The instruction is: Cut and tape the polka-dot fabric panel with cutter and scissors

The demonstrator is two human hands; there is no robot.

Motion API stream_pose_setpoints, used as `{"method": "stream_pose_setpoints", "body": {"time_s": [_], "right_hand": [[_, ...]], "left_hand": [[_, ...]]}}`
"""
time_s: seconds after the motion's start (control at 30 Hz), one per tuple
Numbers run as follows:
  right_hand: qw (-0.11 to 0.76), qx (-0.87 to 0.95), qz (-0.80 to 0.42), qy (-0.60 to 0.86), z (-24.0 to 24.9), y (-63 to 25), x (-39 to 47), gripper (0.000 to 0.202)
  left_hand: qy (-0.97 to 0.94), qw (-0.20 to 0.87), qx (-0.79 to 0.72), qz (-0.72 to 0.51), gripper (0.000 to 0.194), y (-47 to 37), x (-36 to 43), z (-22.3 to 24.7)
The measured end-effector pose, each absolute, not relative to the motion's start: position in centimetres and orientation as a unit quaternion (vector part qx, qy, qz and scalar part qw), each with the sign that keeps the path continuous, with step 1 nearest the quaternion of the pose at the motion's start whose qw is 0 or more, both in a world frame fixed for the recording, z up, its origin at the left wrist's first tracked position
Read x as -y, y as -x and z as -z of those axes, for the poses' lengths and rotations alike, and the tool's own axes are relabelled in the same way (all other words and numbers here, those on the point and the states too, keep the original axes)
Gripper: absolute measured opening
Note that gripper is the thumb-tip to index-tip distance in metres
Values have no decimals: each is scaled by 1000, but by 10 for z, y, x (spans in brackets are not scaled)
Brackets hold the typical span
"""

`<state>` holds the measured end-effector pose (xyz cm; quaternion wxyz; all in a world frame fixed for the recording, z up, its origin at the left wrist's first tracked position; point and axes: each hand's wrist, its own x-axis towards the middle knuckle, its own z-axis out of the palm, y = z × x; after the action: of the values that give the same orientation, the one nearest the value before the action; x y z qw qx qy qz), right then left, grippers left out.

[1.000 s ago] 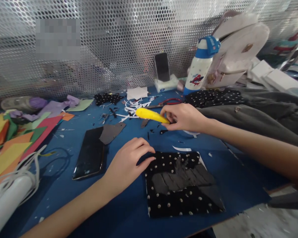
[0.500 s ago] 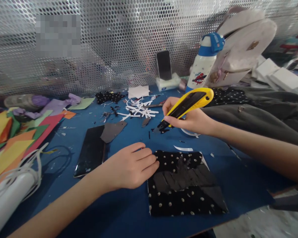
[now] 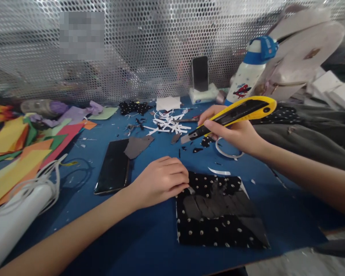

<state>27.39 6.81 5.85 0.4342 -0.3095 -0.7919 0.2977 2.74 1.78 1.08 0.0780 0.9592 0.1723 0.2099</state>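
Observation:
A yellow and black utility knife (image 3: 232, 115) is held in my right hand (image 3: 235, 132), its blade pointing left above small black scraps. My left hand (image 3: 163, 180) rests with curled fingertips on the upper left corner of a black square piece with white dots (image 3: 207, 230). Dark grey patches (image 3: 218, 205) cover the middle of that piece. What my left fingertips pinch, if anything, is hidden. To the left lies a black phone (image 3: 112, 166) with a dark grey scrap (image 3: 138, 147) over its upper corner.
White paper strips (image 3: 168, 122) lie behind the hands. A phone (image 3: 200, 73) stands at the back beside a bottle (image 3: 245, 76) and a backpack (image 3: 299, 57). Coloured papers (image 3: 20, 168) and a white power strip (image 3: 20, 222) are at left. Dark cloth (image 3: 304, 134) lies at right.
The view has shifted, moving most things rightward. The knife has turned flatter, and its blade shows more clearly. My left fingers have drawn closer together at the dotted piece's corner.

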Motion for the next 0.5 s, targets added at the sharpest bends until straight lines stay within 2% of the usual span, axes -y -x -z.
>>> {"method": "stream_pose_setpoints", "body": {"time_s": [0.17,0.27,0.4,0.5], "right_hand": [[449,773,-310,323,-69,-271,-46,23],[402,812,-302,297,-74,-269,-26,21],[302,870,-223,320,-66,-263,-8,18],[280,879,-218,319,-54,-258,-5,19]], "left_hand": [[-961,123,-140,-203,20,-18,-25,-15],[-952,162,-155,-208,21,-10,-32,-15],[-943,204,-152,-216,19,-4,-38,-14],[-942,208,-148,-217,19,-4,-37,-14]]}}
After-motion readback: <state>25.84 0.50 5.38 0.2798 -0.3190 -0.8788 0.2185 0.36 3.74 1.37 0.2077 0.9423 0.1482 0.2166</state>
